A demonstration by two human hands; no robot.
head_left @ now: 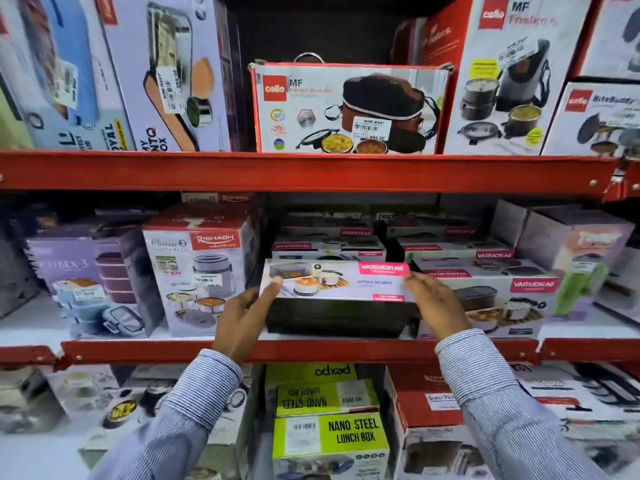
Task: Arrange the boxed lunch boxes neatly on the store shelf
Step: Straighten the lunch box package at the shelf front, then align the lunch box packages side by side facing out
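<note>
I hold a flat Varmora "Office Delight" lunch box carton [341, 289] at the front of the middle shelf [311, 349], tilted so its pink-and-white top faces me. My left hand [247, 315] grips its left end and my right hand [436, 304] grips its right end. More Varmora cartons [329, 245] are stacked directly behind it. Another Varmora carton [491, 299] stands just to the right, touching my right hand's side.
A tall Rishabh Classic 3 box [201, 271] stands left of the held carton, with a purple box [86, 282] beyond it. A Cello MF box [349, 109] sits on the upper shelf. Green Nano Steel Lunch Box cartons [329, 434] fill the shelf below.
</note>
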